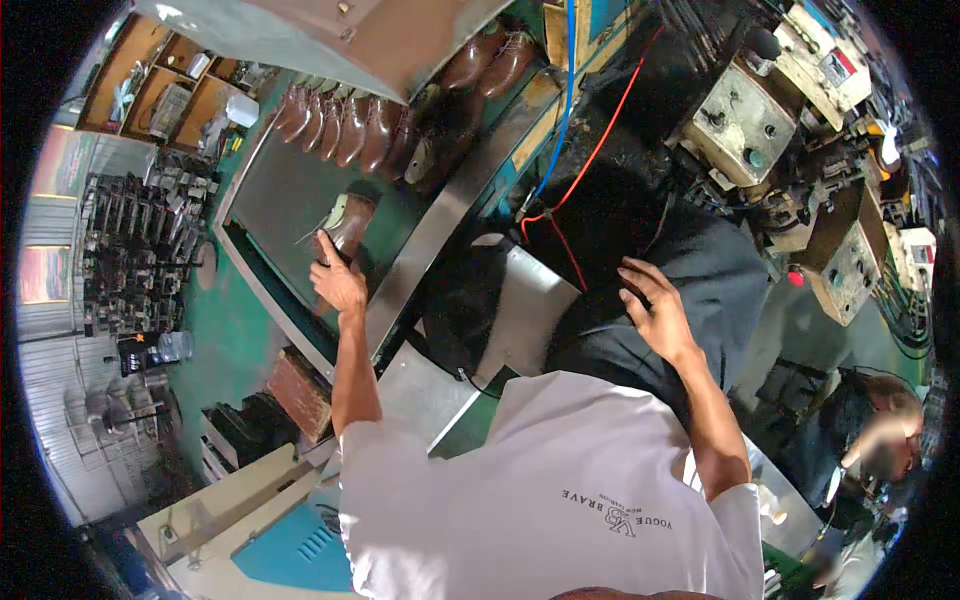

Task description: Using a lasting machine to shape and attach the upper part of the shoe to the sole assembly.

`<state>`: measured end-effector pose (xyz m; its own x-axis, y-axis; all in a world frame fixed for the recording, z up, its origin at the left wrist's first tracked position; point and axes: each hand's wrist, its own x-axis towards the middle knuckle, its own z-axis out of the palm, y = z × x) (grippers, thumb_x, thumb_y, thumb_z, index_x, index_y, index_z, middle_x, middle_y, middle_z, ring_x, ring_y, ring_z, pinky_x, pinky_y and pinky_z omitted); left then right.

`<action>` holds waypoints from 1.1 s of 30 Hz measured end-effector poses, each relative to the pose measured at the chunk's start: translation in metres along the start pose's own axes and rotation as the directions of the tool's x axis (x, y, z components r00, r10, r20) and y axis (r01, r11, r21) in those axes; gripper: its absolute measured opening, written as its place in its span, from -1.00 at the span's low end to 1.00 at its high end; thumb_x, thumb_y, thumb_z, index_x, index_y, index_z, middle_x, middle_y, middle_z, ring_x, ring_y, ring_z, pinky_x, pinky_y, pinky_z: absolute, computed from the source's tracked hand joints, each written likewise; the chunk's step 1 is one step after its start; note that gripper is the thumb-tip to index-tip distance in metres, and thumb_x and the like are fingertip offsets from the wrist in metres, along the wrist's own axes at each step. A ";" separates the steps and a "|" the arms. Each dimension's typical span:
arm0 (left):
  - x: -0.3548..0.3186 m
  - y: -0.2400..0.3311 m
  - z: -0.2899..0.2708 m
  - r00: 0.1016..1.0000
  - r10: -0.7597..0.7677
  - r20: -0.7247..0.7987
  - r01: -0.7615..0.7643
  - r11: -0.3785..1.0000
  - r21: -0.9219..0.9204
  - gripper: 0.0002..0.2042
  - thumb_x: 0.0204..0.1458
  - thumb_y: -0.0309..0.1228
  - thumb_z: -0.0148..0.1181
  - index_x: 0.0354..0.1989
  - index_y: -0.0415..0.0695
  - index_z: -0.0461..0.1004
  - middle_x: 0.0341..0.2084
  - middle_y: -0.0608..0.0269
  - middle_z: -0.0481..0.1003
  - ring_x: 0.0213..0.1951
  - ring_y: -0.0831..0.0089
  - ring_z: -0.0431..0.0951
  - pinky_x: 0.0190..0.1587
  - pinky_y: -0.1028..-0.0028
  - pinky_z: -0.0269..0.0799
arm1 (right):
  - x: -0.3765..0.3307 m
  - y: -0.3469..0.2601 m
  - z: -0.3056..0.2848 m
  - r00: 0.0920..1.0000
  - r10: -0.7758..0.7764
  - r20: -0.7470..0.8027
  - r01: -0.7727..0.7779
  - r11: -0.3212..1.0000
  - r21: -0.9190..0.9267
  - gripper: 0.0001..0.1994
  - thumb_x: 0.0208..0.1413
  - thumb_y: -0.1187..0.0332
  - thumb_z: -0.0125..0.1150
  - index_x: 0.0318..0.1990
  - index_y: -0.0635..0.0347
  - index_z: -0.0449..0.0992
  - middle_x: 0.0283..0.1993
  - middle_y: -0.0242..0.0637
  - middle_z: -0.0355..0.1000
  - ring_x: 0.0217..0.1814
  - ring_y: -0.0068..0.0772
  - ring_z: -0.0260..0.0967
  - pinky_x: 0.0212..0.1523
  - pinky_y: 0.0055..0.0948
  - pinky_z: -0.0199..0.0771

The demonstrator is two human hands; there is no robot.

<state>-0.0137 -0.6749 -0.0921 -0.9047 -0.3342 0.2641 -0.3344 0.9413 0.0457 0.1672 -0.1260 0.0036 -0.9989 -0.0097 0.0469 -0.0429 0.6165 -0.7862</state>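
A brown leather shoe point(352, 226) with a pale opening and loose lace lies on the dark green conveyor belt point(275, 195). My left hand point(339, 282) is at its near end, fingers along its side, gripping it; the hand partly hides that end. Farther along the belt, several brown shoes point(350, 135) stand side by side in a row. My right hand point(655, 312) hovers at or rests on my dark trousers, its fingers slightly bent and apart, with nothing in it.
A metal hood point(330, 40) hangs over the belt's far end. A steel rail point(440, 220) edges the belt. Blue point(567, 110) and red point(605, 115) hoses run down beside it. Control boxes point(740, 122) stand at right. At lower right, another person point(830, 440) is near.
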 end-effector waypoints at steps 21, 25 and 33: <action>0.065 -0.091 0.087 0.950 0.306 0.056 -0.311 0.932 0.186 -0.09 0.35 -0.60 -0.02 0.68 0.70 -0.14 0.56 -0.35 0.12 0.37 -0.26 0.41 0.36 -0.13 0.42 | 0.017 -0.001 0.021 0.981 0.109 0.163 -0.070 0.972 -0.226 -0.67 0.31 0.45 0.28 0.19 0.32 0.62 0.27 0.15 0.55 0.34 0.24 0.49 0.38 -0.04 0.51; 0.132 -0.105 0.097 0.940 0.136 0.313 -0.213 0.950 0.228 -0.06 0.37 -0.61 -0.07 0.67 0.77 -0.28 0.58 -0.31 0.10 0.43 -0.25 0.37 0.32 -0.15 0.50 | 0.027 0.004 0.025 0.975 0.122 0.185 -0.069 0.961 -0.267 -0.65 0.32 0.45 0.26 0.22 0.30 0.60 0.26 0.15 0.56 0.34 0.27 0.49 0.38 -0.03 0.50; 0.171 -0.104 0.121 0.915 0.193 0.354 -0.266 0.949 0.168 0.00 0.35 -0.65 -0.06 0.65 0.80 -0.37 0.68 -0.25 -0.18 0.53 -0.24 0.25 0.34 -0.08 0.50 | 0.021 0.014 0.041 0.965 0.196 0.175 -0.123 0.926 -0.356 -0.61 0.30 0.39 0.27 0.25 0.24 0.60 0.29 0.06 0.56 0.37 0.18 0.48 0.40 -0.02 0.51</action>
<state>-0.1659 -0.8358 -0.1684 -0.9860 -0.1404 -0.0904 -0.1214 0.9745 -0.1888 0.1449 -0.1501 -0.0314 -0.9759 -0.0265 -0.2165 0.0911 0.8524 -0.5149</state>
